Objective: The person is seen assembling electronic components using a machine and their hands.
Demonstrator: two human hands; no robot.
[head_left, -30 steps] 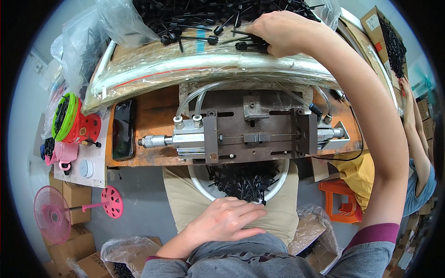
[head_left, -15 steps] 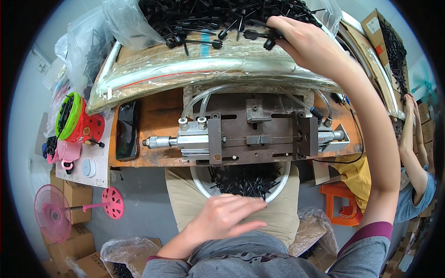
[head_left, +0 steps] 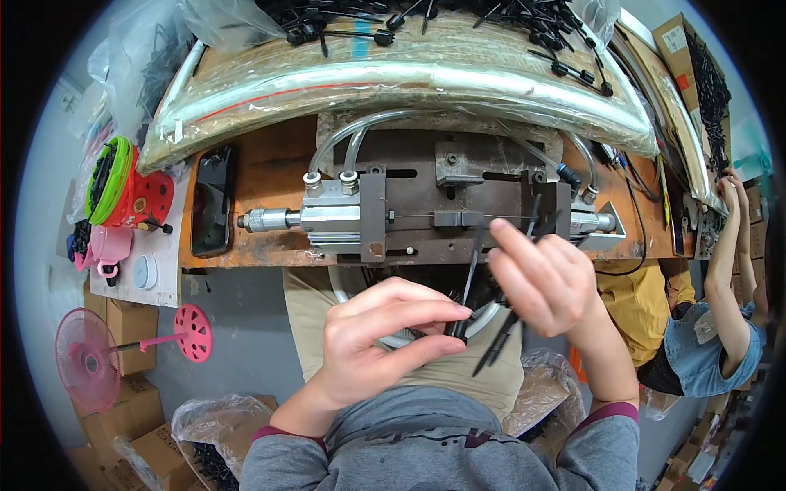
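Note:
My left hand (head_left: 368, 331) is in front of the bench, its thumb and fingertips pinching the thick end of a black plastic rod (head_left: 458, 328). That rod tilts upward, its thin end near the fingers of my right hand (head_left: 544, 282). My right hand is closed round several more black plastic rods (head_left: 497, 350), which stick out above and below it. Just beyond both hands stands a metal fixture (head_left: 409, 196) with a small dark block (head_left: 457, 219) at its middle. Below the hands, a white-rimmed basin (head_left: 337, 285) shows only in part; the hands hide its contents.
A plastic-wrapped cardboard tray (head_left: 270, 102) with loose black rods (head_left: 565, 65) lies behind the fixture. Clear air hoses (head_left: 352, 135) arch over it. A phone (head_left: 213, 200) and red bucket (head_left: 151, 196) are left; a pink fan (head_left: 88, 360) stands below. Another person's arms (head_left: 729, 245) are at right.
My right hand has come down from the tray to in front of the fixture, bringing black rods. My left hand, empty before, has risen slightly and now pinches one rod.

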